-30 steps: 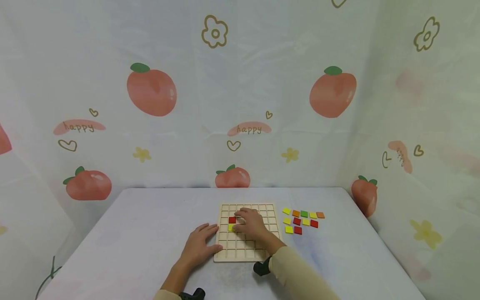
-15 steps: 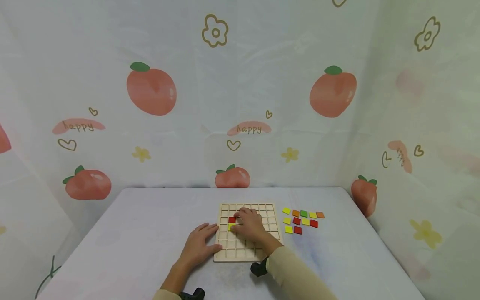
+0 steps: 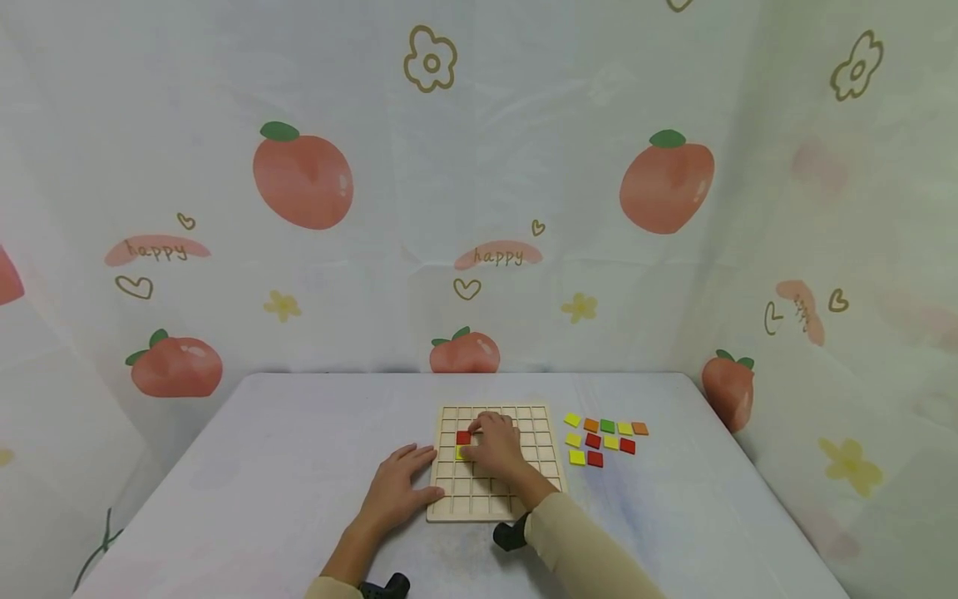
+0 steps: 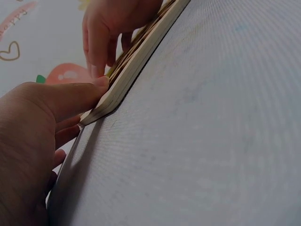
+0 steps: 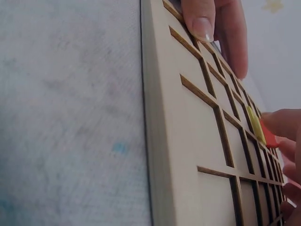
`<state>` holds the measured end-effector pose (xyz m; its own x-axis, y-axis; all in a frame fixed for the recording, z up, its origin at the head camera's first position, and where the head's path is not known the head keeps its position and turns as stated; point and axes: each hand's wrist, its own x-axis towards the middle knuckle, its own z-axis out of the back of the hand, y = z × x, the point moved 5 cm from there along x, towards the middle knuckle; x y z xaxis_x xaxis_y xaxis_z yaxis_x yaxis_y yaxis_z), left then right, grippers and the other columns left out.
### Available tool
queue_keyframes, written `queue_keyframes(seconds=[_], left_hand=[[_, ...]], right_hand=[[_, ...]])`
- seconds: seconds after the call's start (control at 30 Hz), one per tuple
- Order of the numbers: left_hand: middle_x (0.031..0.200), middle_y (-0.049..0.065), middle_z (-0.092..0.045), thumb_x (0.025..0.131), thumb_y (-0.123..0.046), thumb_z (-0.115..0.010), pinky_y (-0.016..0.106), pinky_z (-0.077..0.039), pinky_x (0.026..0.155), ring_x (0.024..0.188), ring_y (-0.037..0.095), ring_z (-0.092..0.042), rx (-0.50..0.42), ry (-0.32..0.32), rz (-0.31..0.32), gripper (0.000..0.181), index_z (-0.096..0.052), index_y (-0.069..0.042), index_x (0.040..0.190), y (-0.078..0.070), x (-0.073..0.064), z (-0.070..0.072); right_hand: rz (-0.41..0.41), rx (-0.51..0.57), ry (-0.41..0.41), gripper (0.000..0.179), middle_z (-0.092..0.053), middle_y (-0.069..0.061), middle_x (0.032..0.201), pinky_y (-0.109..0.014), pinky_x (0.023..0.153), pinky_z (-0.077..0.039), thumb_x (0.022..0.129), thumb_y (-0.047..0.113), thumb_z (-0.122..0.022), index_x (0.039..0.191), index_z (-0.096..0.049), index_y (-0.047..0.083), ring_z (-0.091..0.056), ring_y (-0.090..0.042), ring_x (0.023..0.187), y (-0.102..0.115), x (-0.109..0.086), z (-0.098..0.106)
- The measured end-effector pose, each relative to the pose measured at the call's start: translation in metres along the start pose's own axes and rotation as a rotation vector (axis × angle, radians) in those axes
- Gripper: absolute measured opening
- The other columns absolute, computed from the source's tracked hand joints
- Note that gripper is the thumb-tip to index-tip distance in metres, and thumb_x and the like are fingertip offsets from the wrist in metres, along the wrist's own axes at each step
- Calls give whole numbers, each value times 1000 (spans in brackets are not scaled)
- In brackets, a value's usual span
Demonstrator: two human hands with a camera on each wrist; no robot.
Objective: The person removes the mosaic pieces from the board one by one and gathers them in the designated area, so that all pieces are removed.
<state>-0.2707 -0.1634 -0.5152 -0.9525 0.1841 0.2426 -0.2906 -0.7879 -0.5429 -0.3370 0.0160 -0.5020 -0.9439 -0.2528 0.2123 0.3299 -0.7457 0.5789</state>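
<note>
A wooden grid board (image 3: 490, 505) lies on the table with a red tile (image 3: 463, 437) and a yellow tile (image 3: 460, 452) next to each other in its cells. My right hand (image 3: 497, 449) is over the board with bent fingers. Its thumb touches the tiles where they meet, seen in the right wrist view on the yellow tile (image 5: 254, 123) and red tile (image 5: 270, 137); the other fingertips are partly hidden. My left hand (image 3: 400, 489) rests along the board's left side, fingers extended and spread, thumb (image 5: 200, 21) on the board's rim.
Right of the board, loose square tiles lie in rough rows: several yellow, several red, orange tiles (image 3: 639, 428) and a green tile (image 3: 607, 426). A white cloth (image 3: 299, 466) covers the table. A printed curtain (image 3: 479, 166) hangs behind it.
My right wrist and forearm have shifted slightly left, while the right fingertips stay by the red and yellow tiles. My left hand and the loose tiles have not moved.
</note>
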Motion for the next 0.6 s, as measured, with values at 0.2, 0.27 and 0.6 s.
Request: queue_keyframes(seconds=[0.2,0.27,0.6], left_hand=[[134,1,-59,77,-45,-76,60,-33,104,133,32,-42,5,4,16,64,-63,-12,131,2,1,-1],[134,1,-59,77,-45,-76,59,-33,104,132,32,-42,7,5,16,65,-63,-12,131,3,1,-2],[135,1,-58,77,-45,-76,59,-32,104,133,32,-41,0,9,20,65,-62,-12,132,2,0,-2]], right_hand=[[0,66,-55,22,-55,-12,127,-57,98,-33,82,19,-73,101,-66,11,-42,-36,121,-2,0,0],[2,74,-65,20,-56,-11,125,-57,98,-33,82,18,-72,100,-66,12,-43,-35,121,-2,0,0],[45,99,-112,13,-63,0,100,-48,87,-40,83,14,-74,92,-65,17,-51,-25,99,0,1,4]])
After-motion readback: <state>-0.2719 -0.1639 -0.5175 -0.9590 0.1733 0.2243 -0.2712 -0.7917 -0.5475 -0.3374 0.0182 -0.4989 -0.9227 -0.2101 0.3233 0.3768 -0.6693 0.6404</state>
